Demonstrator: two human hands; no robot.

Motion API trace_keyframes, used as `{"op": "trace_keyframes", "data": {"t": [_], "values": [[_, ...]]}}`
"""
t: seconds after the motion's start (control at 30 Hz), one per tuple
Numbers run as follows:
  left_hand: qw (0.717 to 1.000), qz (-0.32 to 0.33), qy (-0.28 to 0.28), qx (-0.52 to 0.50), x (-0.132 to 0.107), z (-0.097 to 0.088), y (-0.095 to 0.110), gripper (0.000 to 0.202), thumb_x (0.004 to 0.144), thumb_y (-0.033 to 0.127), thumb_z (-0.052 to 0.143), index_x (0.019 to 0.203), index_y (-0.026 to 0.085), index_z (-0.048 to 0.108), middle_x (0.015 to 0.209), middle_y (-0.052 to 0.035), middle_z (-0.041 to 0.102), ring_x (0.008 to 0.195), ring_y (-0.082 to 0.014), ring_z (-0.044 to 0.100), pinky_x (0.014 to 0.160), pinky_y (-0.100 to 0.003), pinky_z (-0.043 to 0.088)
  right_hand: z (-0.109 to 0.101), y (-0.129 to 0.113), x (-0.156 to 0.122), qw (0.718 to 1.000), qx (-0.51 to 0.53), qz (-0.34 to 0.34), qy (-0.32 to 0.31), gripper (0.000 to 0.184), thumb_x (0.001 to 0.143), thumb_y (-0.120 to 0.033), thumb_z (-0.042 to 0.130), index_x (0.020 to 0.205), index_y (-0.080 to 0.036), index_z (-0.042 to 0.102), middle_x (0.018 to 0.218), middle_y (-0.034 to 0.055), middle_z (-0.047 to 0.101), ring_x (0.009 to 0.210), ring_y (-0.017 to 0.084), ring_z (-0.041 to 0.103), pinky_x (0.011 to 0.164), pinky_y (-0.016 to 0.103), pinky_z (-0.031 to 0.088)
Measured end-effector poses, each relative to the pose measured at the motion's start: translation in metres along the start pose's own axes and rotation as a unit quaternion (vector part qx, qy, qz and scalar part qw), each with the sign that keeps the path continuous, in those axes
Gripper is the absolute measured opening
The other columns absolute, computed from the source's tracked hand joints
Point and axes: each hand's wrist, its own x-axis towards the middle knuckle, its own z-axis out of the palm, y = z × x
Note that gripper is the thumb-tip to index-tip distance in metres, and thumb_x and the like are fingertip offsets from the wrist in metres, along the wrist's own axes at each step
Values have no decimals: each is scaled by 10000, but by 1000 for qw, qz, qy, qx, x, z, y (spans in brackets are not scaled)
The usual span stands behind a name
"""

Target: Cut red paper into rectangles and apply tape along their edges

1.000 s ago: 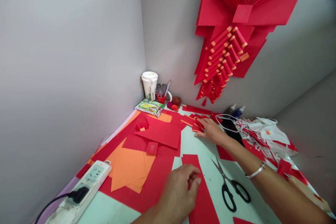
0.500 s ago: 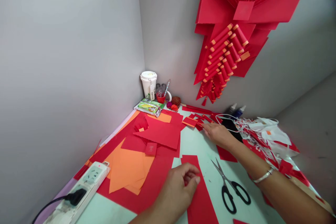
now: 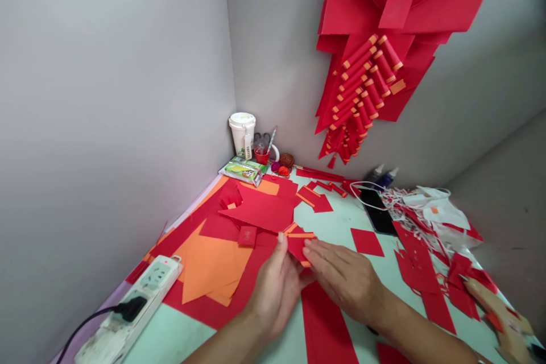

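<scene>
Over the near middle of the table, both my hands are closed on small red paper pieces with orange strips [image 3: 298, 245]. My left hand [image 3: 273, 290] supports them from the left, thumb on top and fingers underneath. From the right, my right hand [image 3: 347, 278] lays its fingers over their right side; its fingertips rest on the red paper. Beneath my hands a long red paper strip [image 3: 326, 324] lies on the table. The scissors are almost wholly hidden under my right forearm. Farther back lie more red pieces with orange edges [image 3: 307, 195].
Left are orange sheets [image 3: 209, 273] on red paper and a power strip [image 3: 140, 301]. A white cup [image 3: 242, 135] stands in the corner. At right are a phone [image 3: 377, 213], paper scraps [image 3: 426, 273] and a beige glue gun [image 3: 497, 313]. Red paper firecrackers [image 3: 367, 85] hang on the wall.
My right hand has come back from the far pieces with red, orange-striped paper. My left hand has moved up to meet it, and both now hold the paper.
</scene>
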Motion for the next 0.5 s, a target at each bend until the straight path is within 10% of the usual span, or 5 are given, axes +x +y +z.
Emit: {"op": "trace_keyframes", "data": {"t": [0.5], "values": [[997, -62, 41, -22, 2, -7, -3, 455, 929, 480, 506, 1177, 115, 615, 1086, -144, 687, 993, -245, 650, 781, -319, 497, -9, 3, 20, 995, 91, -14, -30, 347, 899, -180, 583, 1244, -210, 561, 1276, 128, 625, 1208, 227, 569, 974, 385, 524]]}}
